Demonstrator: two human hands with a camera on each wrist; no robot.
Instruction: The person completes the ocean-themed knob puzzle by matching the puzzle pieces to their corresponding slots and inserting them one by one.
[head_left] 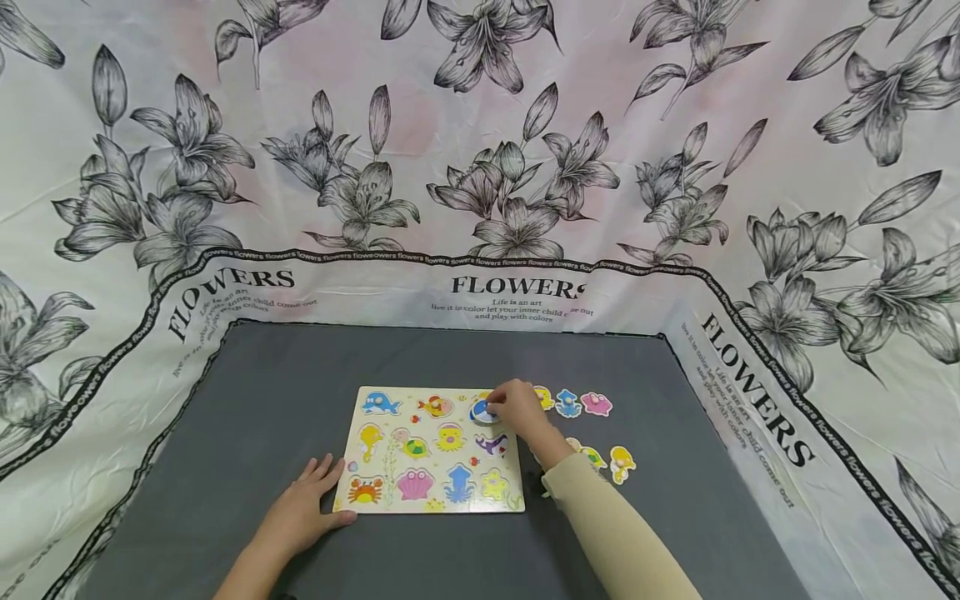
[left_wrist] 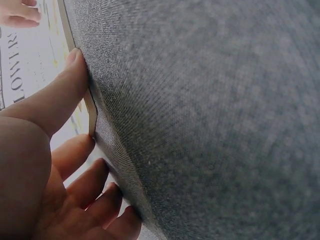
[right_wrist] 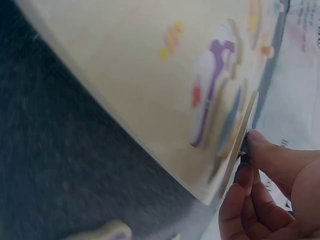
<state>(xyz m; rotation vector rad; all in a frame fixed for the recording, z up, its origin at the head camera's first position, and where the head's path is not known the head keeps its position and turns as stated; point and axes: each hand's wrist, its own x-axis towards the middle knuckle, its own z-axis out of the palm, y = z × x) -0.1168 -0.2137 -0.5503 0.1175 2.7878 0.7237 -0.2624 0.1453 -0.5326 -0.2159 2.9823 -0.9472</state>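
A pale wooden puzzle board (head_left: 468, 442) with colourful sea animals lies on the dark grey table. My right hand (head_left: 517, 408) pinches a puzzle piece (right_wrist: 239, 145) by its small knob, thumb against fingers. That piece is tilted over the board's upper right recess; from the head its face looks blue and white (head_left: 481, 410). My left hand (head_left: 296, 508) rests at the board's lower left corner. Its thumb (left_wrist: 70, 82) touches the front edge and its index fingertip reaches the corner, with the other fingers spread on the table.
Right of the board lie loose pieces: a blue one (head_left: 567, 403), a pink one (head_left: 597, 404), and a yellow one (head_left: 622, 464). More pieces sit partly behind the right forearm. A white flower-printed cloth (head_left: 360, 292) borders the grey surface.
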